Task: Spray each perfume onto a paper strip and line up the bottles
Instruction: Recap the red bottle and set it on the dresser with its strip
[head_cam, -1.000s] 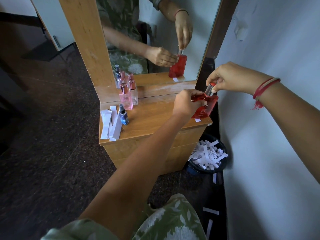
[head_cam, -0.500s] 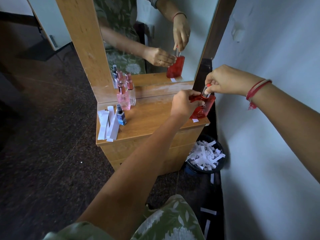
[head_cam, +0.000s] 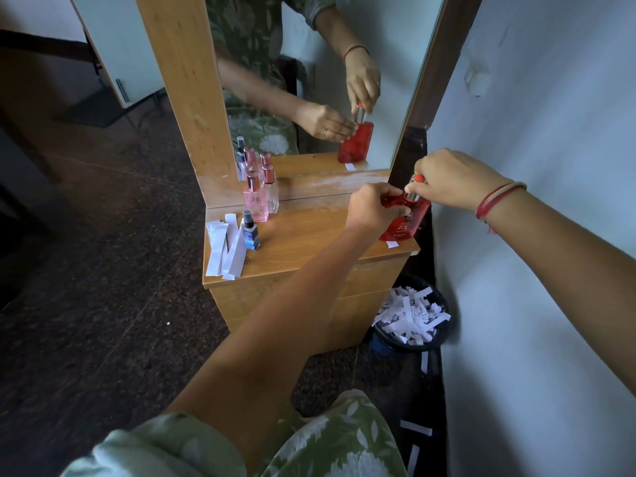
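A red perfume bottle (head_cam: 407, 222) stands tilted at the right end of the wooden dresser top (head_cam: 303, 239), on a white paper strip (head_cam: 392, 244). My left hand (head_cam: 370, 208) grips the bottle's shoulder. My right hand (head_cam: 444, 179) pinches its silver cap with the red top (head_cam: 414, 187). A pink bottle (head_cam: 256, 201) and a clear bottle (head_cam: 271, 192) stand near the mirror. A small blue bottle (head_cam: 250, 232) stands beside a pile of white paper strips (head_cam: 225, 249) at the left end.
A mirror (head_cam: 309, 77) in a wooden frame rises behind the dresser and reflects hands and bottles. A black bin (head_cam: 411, 318) of used strips sits on the floor by the white wall (head_cam: 533, 166). Loose strips (head_cam: 414, 428) lie on the dark floor.
The red bottle has settled onto the dresser's right end. My right hand has moved down onto the cap. The view has shifted slightly.
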Action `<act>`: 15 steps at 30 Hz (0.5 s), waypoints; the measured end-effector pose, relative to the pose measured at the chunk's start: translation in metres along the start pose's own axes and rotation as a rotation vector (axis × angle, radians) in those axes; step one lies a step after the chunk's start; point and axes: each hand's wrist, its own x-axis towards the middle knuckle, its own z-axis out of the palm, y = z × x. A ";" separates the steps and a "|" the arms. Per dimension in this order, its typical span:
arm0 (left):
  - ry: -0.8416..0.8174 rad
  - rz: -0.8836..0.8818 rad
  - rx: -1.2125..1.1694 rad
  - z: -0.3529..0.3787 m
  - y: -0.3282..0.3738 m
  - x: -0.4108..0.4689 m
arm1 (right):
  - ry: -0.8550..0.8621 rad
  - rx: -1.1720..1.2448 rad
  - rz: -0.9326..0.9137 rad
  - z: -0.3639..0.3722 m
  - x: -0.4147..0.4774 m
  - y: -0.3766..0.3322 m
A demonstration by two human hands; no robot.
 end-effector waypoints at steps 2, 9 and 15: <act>-0.014 0.025 0.036 0.000 0.001 0.000 | 0.009 0.000 0.019 0.001 -0.003 -0.002; 0.051 0.131 0.114 -0.027 0.001 -0.016 | 0.221 -0.093 0.058 0.003 -0.018 -0.007; 0.201 0.287 0.175 -0.079 -0.025 -0.068 | 0.435 0.220 -0.175 0.006 -0.033 -0.055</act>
